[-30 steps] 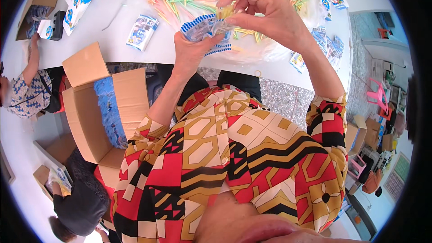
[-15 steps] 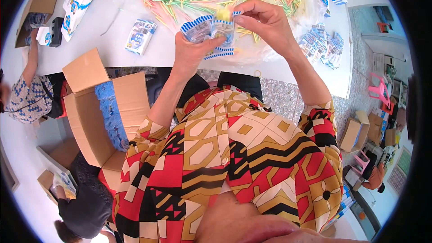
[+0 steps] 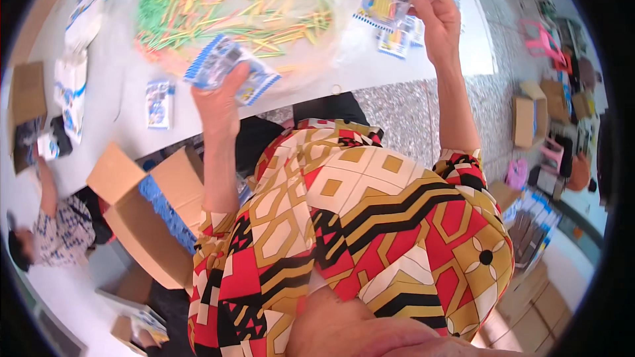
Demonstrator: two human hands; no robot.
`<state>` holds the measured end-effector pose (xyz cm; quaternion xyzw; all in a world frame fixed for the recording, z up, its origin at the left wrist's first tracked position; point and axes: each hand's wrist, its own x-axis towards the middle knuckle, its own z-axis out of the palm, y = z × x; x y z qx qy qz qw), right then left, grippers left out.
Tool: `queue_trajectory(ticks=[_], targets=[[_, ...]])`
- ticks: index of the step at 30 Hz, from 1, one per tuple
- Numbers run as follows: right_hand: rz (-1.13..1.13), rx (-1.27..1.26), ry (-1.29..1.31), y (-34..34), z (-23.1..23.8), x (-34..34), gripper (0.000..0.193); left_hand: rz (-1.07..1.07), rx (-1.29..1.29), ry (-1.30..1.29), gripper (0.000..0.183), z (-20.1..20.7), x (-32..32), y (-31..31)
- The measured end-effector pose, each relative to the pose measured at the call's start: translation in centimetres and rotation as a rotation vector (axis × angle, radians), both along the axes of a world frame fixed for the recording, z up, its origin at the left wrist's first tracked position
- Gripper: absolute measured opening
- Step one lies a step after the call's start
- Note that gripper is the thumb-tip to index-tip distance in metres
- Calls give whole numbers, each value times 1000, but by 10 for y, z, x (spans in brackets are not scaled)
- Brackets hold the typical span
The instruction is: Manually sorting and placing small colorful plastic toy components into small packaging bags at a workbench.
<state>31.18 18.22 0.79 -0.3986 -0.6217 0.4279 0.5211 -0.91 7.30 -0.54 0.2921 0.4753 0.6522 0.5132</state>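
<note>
Now the two hands are not close together any more; they are well apart. The right hand [image 3: 436, 23] pinches the edge of a clear packet [image 3: 382, 1] with yellow sticks inside. It has gone to the far right of the table [image 3: 475, 46], by some other packets [image 3: 395, 45]. The left hand [image 3: 218, 96] grips blue-and-white bags [image 3: 215, 63] near the big pile of colored sticks [image 3: 172, 10]; I cannot tell how many. So the packet with sticks seems split from the bags on the left.
</note>
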Motion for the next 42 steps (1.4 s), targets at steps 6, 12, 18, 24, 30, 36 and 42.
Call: queue_trajectory(ticks=[6,12,18,24,30,36,42], targets=[[-219,-195,47,-29,-54,49,16,-54,-74,-39,36,-7,5,6],[-329,-194,-265,-25,-106,51,18,-54,-82,-6,34,-3,12,6],[-457,138,-525,-18,-51,14,25,-28,-58,53,31,2,15,6],[165,82,-342,-16,-4,-84,25,-45,-41,135,27,7,21,4],[458,218,-498,-16,17,-154,19,-90,-44,246,25,7,17,-3],[470,250,-512,-14,23,-165,16,-77,-41,58,28,7,9,-8],[486,277,-470,-14,23,-166,13,-109,-75,-139,28,6,1,-10]])
